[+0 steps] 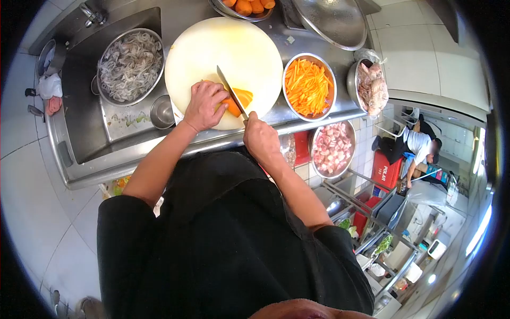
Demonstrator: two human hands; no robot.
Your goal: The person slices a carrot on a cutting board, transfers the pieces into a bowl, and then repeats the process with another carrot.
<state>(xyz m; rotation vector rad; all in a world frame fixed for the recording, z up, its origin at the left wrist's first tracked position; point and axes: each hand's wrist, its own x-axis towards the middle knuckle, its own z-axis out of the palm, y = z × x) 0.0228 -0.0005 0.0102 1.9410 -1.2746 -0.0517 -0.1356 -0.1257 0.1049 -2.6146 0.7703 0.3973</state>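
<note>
On the round white cutting board (223, 48), my left hand (204, 105) presses down on a carrot (231, 106) with its fingers bent over it. My right hand (261, 139) grips the handle of a knife (228, 85), whose blade points away from me across the board. Thin carrot slices (244, 97) lie just right of the blade. Beside the board on the right stands a metal colander (334, 87) full of carrot strips (308, 87).
At the left, a bowl of pale strips (130, 66) sits over the sink (79, 117). Whole carrots (244, 7) fill a bowl behind the board. Raw poultry (372, 85) and diced meat (333, 146) are in bowls at right. Farther off, a person (417, 143) bends over.
</note>
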